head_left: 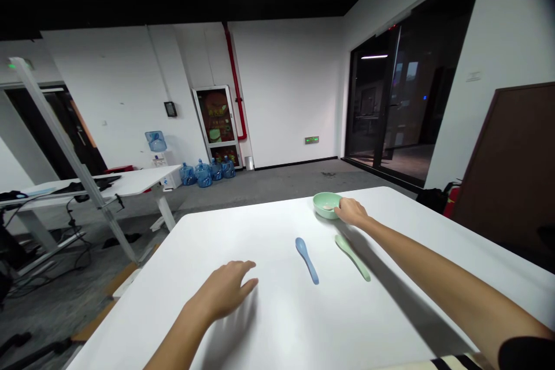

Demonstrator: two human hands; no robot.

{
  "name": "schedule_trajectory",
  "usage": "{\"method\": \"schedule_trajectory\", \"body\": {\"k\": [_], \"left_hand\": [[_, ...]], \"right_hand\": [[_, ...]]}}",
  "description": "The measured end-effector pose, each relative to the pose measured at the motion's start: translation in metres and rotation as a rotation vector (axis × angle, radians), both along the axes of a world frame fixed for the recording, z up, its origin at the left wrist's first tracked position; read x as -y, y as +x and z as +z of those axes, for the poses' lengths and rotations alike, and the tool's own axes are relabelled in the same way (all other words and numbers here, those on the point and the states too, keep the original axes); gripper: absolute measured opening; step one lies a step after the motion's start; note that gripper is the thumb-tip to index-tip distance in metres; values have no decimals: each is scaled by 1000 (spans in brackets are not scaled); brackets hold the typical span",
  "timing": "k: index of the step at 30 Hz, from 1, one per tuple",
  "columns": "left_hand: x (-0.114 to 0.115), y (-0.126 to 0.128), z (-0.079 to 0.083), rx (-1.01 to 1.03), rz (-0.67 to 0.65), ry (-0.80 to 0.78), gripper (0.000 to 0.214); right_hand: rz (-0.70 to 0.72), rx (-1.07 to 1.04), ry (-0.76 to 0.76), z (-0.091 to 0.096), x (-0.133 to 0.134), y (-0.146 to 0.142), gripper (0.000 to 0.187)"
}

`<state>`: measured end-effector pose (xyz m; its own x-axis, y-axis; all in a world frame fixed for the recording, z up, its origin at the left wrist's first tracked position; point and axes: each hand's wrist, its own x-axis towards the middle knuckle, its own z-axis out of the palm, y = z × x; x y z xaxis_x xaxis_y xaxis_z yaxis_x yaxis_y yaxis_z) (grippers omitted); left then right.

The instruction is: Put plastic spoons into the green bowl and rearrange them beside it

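Observation:
At the far side of the white table [269,248] stands a light green bowl [325,199]. My right hand [352,211] is at its right rim, fingers closed, with the fingertips over the inside. A pale spoon [328,207] shows partly in the bowl and runs up to these fingertips; its handle is hidden by the hand. Nearer to me lie a blue spoon [307,260] and a light green spoon [352,258], side by side, heads pointing away. My left hand [228,288] hovers over the table left of the blue spoon, fingers apart and holding nothing.
The table's far edge is just behind the bowl. Another white desk [143,179] with cables stands at the left behind a metal post [65,121]. Several blue water jugs [203,174] are on the floor by the wall. A brown board [511,167] is at the right.

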<state>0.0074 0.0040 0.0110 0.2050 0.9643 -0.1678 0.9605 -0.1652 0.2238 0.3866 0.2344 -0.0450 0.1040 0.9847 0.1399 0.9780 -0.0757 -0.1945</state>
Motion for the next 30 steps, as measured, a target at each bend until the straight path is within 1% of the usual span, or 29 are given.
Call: {"method": "schedule_trajectory", "body": {"k": [7, 10, 13, 16, 19, 23, 27, 30], "left_hand": [[2, 0, 1, 7, 5, 6, 56], [3, 0, 2, -1, 5, 9, 57], [3, 0, 1, 0, 11, 17, 56], [3, -1, -2, 9, 5, 31, 56], [3, -3, -5, 15, -14, 48, 57], [4, -6, -9, 16, -26, 68, 58], [6, -9, -11, 15, -45, 76, 58], [7, -9, -11, 20, -52, 85, 58]], "right_hand": [[27, 36, 0, -3, -2, -1, 35], [37, 38, 8, -3, -1, -3, 40], [41, 29, 34, -2, 6, -4, 46], [52, 33, 56, 0, 21, -1, 49], [79, 45, 65, 5, 42, 2, 51], [96, 47, 84, 16, 72, 9, 58], [101, 18, 57, 31, 99, 16, 62], [137, -15, 43, 35, 118, 19, 65]]}}
